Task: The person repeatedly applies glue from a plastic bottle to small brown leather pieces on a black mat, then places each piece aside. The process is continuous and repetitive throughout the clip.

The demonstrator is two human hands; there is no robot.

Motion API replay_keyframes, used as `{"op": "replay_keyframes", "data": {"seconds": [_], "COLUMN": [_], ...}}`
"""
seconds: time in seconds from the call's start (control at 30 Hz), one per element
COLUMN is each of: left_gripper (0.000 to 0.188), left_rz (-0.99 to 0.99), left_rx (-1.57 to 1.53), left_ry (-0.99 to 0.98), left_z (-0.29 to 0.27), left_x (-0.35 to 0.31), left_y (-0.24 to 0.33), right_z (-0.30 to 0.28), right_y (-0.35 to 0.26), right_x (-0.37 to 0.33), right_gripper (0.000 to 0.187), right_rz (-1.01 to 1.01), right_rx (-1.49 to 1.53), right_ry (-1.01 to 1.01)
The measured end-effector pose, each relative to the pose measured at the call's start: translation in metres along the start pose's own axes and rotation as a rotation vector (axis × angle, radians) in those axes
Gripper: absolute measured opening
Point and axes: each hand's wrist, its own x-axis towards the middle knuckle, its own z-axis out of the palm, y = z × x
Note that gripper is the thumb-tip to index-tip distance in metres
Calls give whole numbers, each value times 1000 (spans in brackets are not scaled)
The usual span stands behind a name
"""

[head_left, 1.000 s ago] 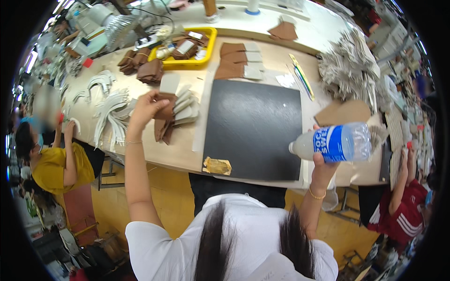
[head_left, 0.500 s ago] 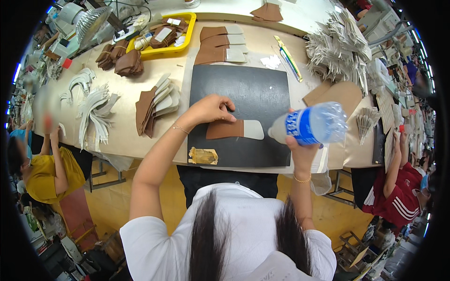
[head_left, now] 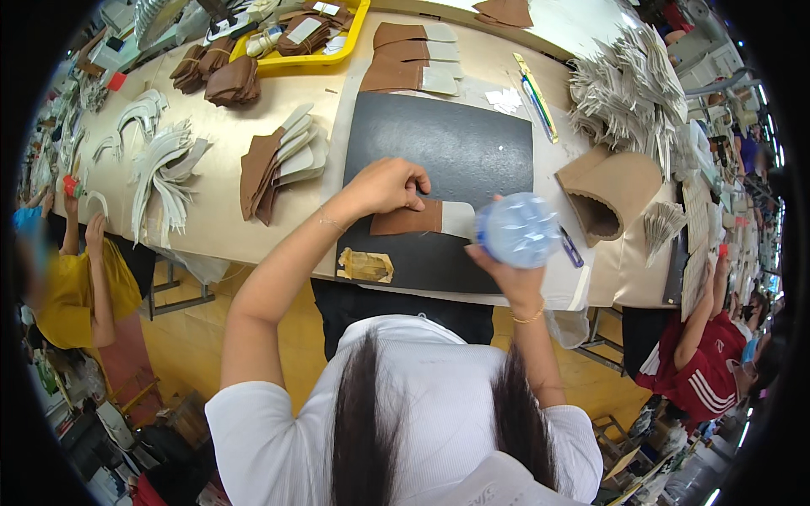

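Note:
My left hand (head_left: 395,185) rests with curled fingers at the upper edge of a brown leather piece (head_left: 409,219), the thumb touching it. A pale grey-white part (head_left: 457,219) joins that piece's right end. Both lie flat on a black work board (head_left: 439,139). In my right hand (head_left: 513,280) is a clear plastic bottle (head_left: 519,232), held tilted with its base toward me. The bottle's neck is hidden, and its body covers part of the board's right side. My right fingers are wrapped round it and mostly hidden behind it.
Similar brown-and-pale pieces lie in a fan (head_left: 283,169) at left and overlapped (head_left: 401,67) beyond the board. A yellow tray (head_left: 346,51) holds brown bundles. To the right are a purple-handled tool (head_left: 571,249), a brown roll (head_left: 620,190) and pale strips (head_left: 629,84). Co-workers sit either side.
The bottle has moved left and tipped, so its base now faces me and its blue label is mostly hidden. My left hand stays at the leather piece. The whole view has shifted slightly.

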Motion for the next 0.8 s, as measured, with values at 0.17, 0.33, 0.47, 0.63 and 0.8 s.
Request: {"op": "replay_keyframes", "data": {"seconds": [0.17,0.33,0.47,0.63,0.8], "left_gripper": [28,27,25,23,20], "left_rz": [3,-4,-26,-36,-43], "left_rx": [-11,25,-6,33,38], "left_ry": [-15,22,5,-43,-35], "left_z": [-2,2,0,-4,-3], "left_x": [2,2,2,4,3], "left_y": [4,0,4,12,9], "right_z": [13,40,4,33,32], "right_y": [-12,-21,-6,-18,-16], "right_x": [18,29,18,42,38], "right_gripper": [48,44,36,37,44], "right_rz": [5,-93,93,-141,-28], "right_rx": [364,74,166,244,132], "right_ry": [332,225,269,347,270]}}
